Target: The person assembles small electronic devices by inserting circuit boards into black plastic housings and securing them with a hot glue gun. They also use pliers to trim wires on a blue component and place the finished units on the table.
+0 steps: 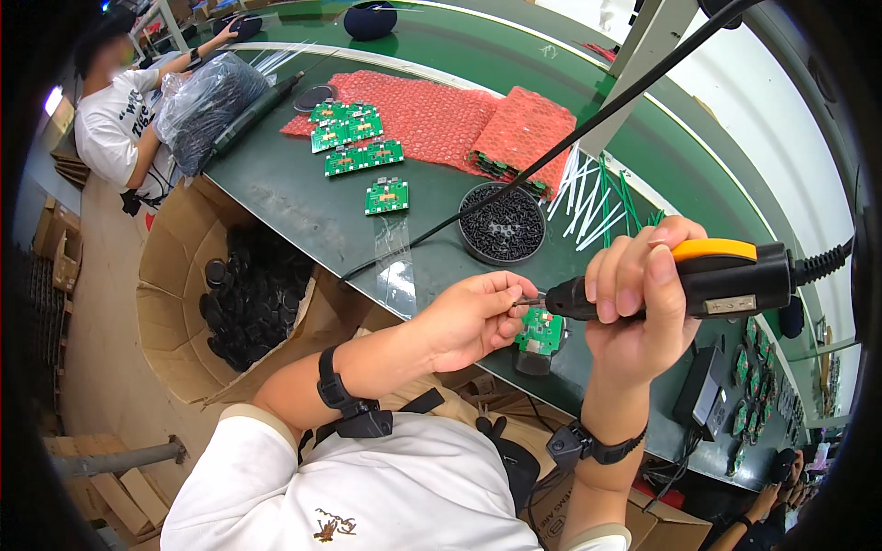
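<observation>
My right hand (638, 308) is wrapped around a corded electric screwdriver (732, 275), black with a yellow lever, which points left. At its tip, the thumb and fingers of my left hand (469, 321) are pinched together by the bit. Whatever they hold there is too small to make out. Just below the tip lies a green circuit board (540, 332) on a dark block (533, 364), partly covered by my hands. Beyond my left hand stands a round black bowl (501, 263) filled with small black screws (503, 223).
Several green circuit boards (387, 196) lie by red bubble wrap (413, 108). White and green strips (583, 202) sit right of the bowl. A black cable (560, 156) crosses the bench. At left, a cardboard box (170, 303) holds black round parts. Another person (115, 119) works far left.
</observation>
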### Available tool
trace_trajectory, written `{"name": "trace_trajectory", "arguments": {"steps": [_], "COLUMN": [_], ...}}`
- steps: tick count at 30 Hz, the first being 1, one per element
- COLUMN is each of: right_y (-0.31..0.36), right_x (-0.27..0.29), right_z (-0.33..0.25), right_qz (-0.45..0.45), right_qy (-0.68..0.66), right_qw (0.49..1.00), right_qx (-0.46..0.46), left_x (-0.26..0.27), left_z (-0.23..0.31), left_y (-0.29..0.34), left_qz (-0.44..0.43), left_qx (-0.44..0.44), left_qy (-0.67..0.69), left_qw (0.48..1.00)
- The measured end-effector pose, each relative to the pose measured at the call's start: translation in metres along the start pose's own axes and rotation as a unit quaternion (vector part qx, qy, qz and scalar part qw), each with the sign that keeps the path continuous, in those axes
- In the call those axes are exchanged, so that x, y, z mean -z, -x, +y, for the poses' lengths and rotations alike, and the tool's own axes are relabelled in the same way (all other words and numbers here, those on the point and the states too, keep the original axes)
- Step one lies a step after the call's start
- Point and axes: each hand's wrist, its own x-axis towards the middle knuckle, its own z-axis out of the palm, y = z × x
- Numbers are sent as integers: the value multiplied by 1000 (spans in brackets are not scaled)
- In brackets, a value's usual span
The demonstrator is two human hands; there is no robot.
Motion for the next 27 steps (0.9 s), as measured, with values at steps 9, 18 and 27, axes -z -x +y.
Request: {"name": "trace_trajectory", "arguments": {"steps": [9, 18, 27], "right_y": [0, -2, -1], "right_x": [1, 7, 11], "right_z": [0, -4, -6], "right_qz": [19, 40, 64], "right_qy": [9, 21, 53], "right_qw": [1000, 999, 996], "right_qx": [-15, -1, -18], "left_x": [5, 1, -8], "left_z": [-1, 14, 7], "left_y": [-5, 7, 15], "left_qz": [-34, -11, 87], "left_qx": [-2, 0, -371], "left_qy": [-30, -85, -657], "left_qw": [999, 996, 651]}}
